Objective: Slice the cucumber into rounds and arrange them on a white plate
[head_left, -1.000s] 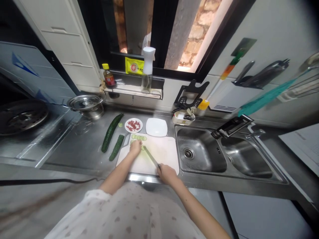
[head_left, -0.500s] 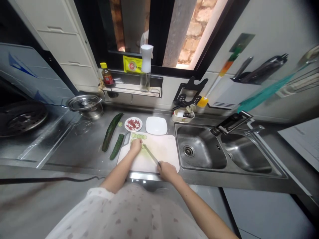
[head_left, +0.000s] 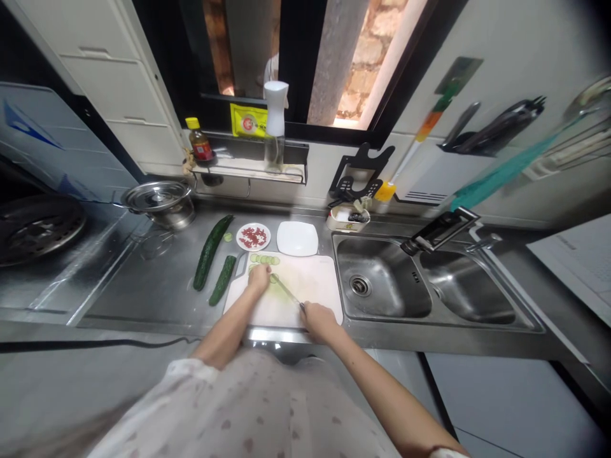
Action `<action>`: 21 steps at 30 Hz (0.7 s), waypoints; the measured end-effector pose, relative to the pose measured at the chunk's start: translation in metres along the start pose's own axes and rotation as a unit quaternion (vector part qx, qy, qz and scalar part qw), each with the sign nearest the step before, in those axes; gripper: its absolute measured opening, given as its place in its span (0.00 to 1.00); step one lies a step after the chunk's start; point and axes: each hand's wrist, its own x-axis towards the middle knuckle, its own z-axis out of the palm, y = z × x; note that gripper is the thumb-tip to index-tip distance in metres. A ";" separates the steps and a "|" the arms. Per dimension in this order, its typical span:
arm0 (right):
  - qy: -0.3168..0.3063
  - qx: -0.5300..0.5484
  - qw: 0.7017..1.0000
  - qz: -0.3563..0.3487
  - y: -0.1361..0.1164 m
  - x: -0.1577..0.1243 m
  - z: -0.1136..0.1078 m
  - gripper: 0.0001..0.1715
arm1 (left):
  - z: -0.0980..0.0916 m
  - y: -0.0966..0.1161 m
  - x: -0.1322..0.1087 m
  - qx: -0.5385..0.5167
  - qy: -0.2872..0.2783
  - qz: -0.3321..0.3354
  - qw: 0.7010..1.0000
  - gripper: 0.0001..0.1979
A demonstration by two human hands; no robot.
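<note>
My right hand (head_left: pixel 319 320) is wrapped round the handle of a knife (head_left: pixel 289 293). The blade slants up and left across a white cutting board (head_left: pixel 310 299), its tip by a cucumber slice (head_left: pixel 273 278). Just left of that tip, my left hand (head_left: pixel 259 278) presses down with closed fingers on cucumber slices, which it mostly hides. A row of overlapping cucumber slices (head_left: pixel 265 259) lies along the board's upper left. Beside the board lie a shorter cut cucumber (head_left: pixel 222 280) and a long cucumber (head_left: pixel 211 252), with a small cucumber end (head_left: pixel 228 236) near them.
Behind the board stand a round plate of chopped red pieces (head_left: pixel 252 237) and a white square plate (head_left: pixel 297 238). A double sink (head_left: pixel 386 280) with a black faucet (head_left: pixel 442 230) is on the right. A lidded steel pot (head_left: pixel 160 202) stands left, below a shelf (head_left: pixel 248 170) holding bottles.
The camera view has shifted slightly. The knife blade shows at a slightly different tilt; both hands stay in nearly the same places on the board.
</note>
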 end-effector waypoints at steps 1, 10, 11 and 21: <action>0.000 -0.007 1.000 0.001 0.000 0.000 -0.001 0.21 | 0.000 0.000 0.000 0.002 0.001 -0.001 1.000 0.08; -0.006 -0.025 1.000 -0.008 0.002 0.001 -0.013 0.21 | -0.003 0.002 -0.001 0.002 -0.006 -0.013 1.000 0.08; -0.010 -0.023 1.000 -0.009 0.002 0.001 -0.014 0.21 | -0.003 0.002 -0.001 0.002 -0.005 -0.014 1.000 0.08; -0.009 0.007 1.000 -0.010 0.010 -0.005 -0.002 0.20 | -0.001 0.001 -0.005 0.000 0.009 0.002 1.000 0.10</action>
